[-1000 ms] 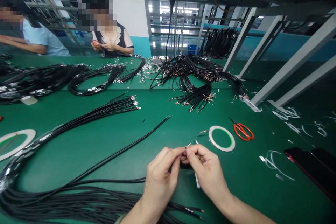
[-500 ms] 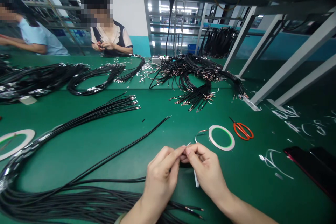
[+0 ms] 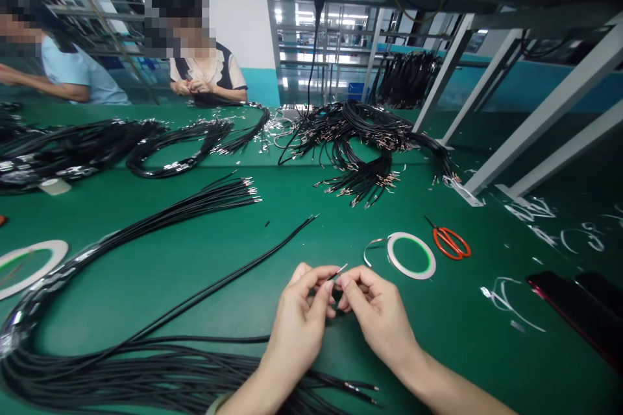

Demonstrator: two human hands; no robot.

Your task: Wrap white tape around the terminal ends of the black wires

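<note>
Bare left hand (image 3: 296, 331) pinches, fingers narrow, a short black insulated wire with a bright metal tip (image 3: 337, 273), held above the green bench mat (image 3: 243, 318); bare right hand (image 3: 382, 318) curls close, fingers narrow (contact with the wire cannot be told). A blue plastic crate (image 3: 357, 91) sits far behind the bench, contents hidden; a white-rimmed tape roll (image 3: 388, 253) lies just beyond the right hand.

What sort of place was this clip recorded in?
Most likely a factory line assembling wire harnesses: a long green workbench carries bundles of black cables with metal terminals on their ends, and a co-worker works by hand across it, with orange-handled scissors nearby.
</note>
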